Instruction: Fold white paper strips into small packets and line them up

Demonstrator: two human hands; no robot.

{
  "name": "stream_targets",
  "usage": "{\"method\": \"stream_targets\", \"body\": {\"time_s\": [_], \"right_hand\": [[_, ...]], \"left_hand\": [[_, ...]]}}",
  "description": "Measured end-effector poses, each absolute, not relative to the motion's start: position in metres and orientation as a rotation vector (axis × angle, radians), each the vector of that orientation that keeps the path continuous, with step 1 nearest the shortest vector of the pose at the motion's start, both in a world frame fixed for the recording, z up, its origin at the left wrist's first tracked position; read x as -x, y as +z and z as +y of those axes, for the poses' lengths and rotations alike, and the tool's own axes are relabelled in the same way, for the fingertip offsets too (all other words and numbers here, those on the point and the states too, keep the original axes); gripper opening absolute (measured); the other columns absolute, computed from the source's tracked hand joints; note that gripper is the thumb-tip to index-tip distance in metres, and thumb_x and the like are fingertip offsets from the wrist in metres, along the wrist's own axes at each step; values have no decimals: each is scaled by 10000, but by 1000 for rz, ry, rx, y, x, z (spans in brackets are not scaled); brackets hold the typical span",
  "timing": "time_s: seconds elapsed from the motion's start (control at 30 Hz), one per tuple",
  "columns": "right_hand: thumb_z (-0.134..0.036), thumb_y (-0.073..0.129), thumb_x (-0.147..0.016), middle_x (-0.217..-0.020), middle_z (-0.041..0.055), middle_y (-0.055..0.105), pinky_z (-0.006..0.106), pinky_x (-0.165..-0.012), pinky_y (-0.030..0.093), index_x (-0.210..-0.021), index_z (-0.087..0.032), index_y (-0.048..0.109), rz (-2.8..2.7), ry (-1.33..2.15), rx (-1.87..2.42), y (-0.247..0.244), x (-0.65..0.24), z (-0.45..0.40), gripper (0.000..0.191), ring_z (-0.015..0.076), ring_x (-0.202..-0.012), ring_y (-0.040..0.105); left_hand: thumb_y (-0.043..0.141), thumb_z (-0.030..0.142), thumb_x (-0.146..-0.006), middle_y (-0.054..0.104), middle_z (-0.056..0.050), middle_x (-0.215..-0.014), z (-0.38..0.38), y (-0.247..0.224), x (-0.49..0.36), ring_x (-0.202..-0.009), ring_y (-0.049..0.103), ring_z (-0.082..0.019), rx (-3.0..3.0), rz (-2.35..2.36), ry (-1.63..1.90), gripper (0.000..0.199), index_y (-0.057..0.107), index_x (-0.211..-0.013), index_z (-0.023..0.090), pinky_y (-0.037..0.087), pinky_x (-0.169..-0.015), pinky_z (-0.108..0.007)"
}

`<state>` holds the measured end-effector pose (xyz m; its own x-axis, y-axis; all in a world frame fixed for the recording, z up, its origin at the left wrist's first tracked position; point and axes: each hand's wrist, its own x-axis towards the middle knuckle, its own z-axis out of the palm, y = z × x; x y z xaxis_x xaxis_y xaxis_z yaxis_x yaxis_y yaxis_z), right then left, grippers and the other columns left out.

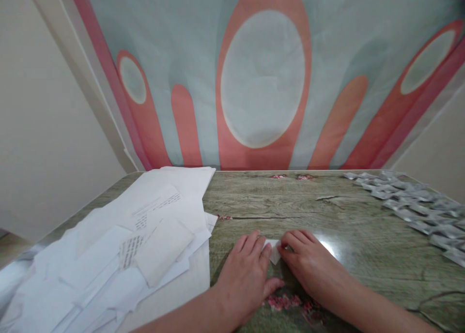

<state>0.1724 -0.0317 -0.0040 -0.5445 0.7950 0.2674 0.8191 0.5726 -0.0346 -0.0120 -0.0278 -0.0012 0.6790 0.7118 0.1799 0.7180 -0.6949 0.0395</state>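
Observation:
A small folded piece of white paper (275, 256) lies on the table between my two hands. My left hand (242, 274) rests palm down at its left, fingers stretched forward over its edge and the thumb held apart. From the right, my right hand (308, 259) has curled fingers and pinches the paper's right edge. Parts of the paper are hidden under the fingers of both hands.
A heap of loose white sheets (109, 260), some with print, covers the table's left side. Rows of small folded grey-white pieces (417, 204) lie at the right. A thin dark cord (430, 301) is near the lower right. A patterned cloth (263, 81) hangs behind the wood-grain table (276, 202).

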Motion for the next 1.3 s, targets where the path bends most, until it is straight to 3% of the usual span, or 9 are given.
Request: {"method": "stream_targets", "body": {"time_s": [0.3, 0.57, 0.8, 1.0, 1.3], "right_hand": [[-71, 579, -725, -753, 70, 580, 361, -731, 373, -729, -153, 650, -2585, -332, 1418, 1, -171, -36, 108, 223, -758, 499], [-79, 635, -694, -759, 74, 597, 363, -716, 393, -723, -146, 668, -2570, -315, 1490, 1, -168, -40, 80, 232, -751, 516], [-199, 543, -839, -721, 18, 589, 363, -796, 368, -695, -205, 641, -2312, 91, 1430, -5, -180, -25, 174, 177, -756, 535], [-323, 653, -740, -833, 22, 584, 320, -715, 397, -791, -217, 613, -2116, 460, 1490, -19, -191, -7, 124, 193, -813, 541], [-260, 648, -705, -849, 22, 586, 302, -687, 395, -799, -216, 605, -2077, 643, 1554, -13, -188, -16, 112, 196, -819, 542]], "left_hand": [[577, 545, -758, 566, -176, -1181, -32, -2, 10, -1220, 382, -304, 2755, -1240, -225, 612, 563, -1135, 62, 295, -1010, -417], [596, 507, -759, 589, -188, -1129, -33, -1, 9, -1189, 416, -311, 2723, -1246, -181, 552, 592, -1081, 58, 323, -991, -421], [570, 424, -807, 566, -201, -1092, -29, -4, 11, -1082, 480, -315, 2789, -1221, -308, 460, 561, -1058, 38, 390, -919, -447], [577, 301, -818, 583, -112, -895, -20, 6, 11, -929, 522, -266, 2861, -1258, -307, 231, 591, -922, 95, 447, -804, -420], [509, 248, -866, 587, -42, -851, -7, 5, 23, -850, 526, -199, 2921, -1279, -448, 133, 610, -832, 168, 403, -775, -359]]}}
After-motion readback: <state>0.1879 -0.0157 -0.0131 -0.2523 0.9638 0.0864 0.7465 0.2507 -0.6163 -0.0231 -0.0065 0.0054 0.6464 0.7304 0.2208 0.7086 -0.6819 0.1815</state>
